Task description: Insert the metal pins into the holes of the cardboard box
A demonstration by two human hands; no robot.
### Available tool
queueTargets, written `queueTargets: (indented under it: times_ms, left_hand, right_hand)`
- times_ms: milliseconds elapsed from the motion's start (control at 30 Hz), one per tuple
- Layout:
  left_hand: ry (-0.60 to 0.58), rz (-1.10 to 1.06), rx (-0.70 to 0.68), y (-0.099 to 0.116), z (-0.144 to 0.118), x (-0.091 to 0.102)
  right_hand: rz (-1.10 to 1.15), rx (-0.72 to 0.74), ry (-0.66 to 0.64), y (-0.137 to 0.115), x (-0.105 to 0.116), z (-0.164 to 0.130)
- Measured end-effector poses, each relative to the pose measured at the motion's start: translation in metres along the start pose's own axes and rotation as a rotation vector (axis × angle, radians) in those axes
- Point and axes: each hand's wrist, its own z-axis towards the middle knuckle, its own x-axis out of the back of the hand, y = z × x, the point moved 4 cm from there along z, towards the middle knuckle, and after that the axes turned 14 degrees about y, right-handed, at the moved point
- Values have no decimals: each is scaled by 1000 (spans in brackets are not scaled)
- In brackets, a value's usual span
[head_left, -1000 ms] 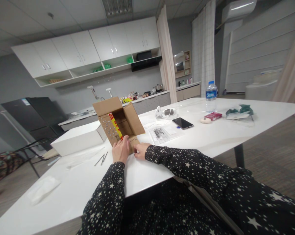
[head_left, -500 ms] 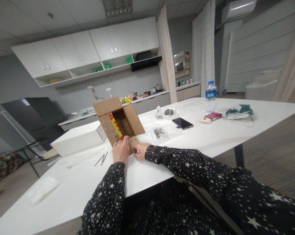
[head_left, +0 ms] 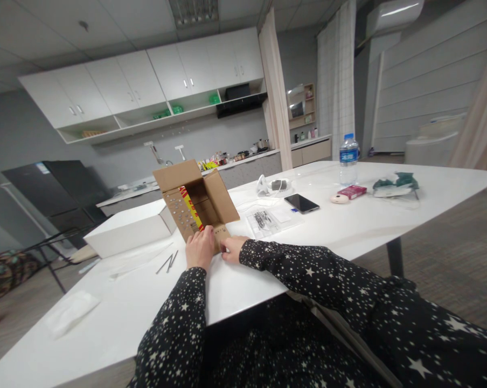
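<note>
An open cardboard box (head_left: 173,207) stands tilted on the table, its flaps spread and its inside facing up toward me. Red-and-yellow tape runs along one edge, and small round spots dot the side panel. My left hand (head_left: 200,248) is closed over the box's near flap, fingers bent at its left part. At the lower right corner of that flap, my right hand (head_left: 232,250) pinches the cardboard with thumb and fingers; the fingertips are partly hidden. Several thin metal rods (head_left: 168,262) lie left of my left hand.
On the white table (head_left: 243,291) are a long white box (head_left: 126,229), a crumpled plastic bag (head_left: 71,312), a clear bag of small dark parts (head_left: 263,221), a phone (head_left: 302,203), a small red box (head_left: 352,192) and a water bottle (head_left: 348,159).
Hardly anything differs. Both hands stay at the box's near flap, with at most a tiny shift of the left fingers.
</note>
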Motion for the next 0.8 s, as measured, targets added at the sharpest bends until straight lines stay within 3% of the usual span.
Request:
queueTargets:
  times_ms: [800]
  left_hand:
    - [-28, 28, -13, -1, -1, -1]
  right_hand:
    - [35, 46, -8, 0, 4, -2]
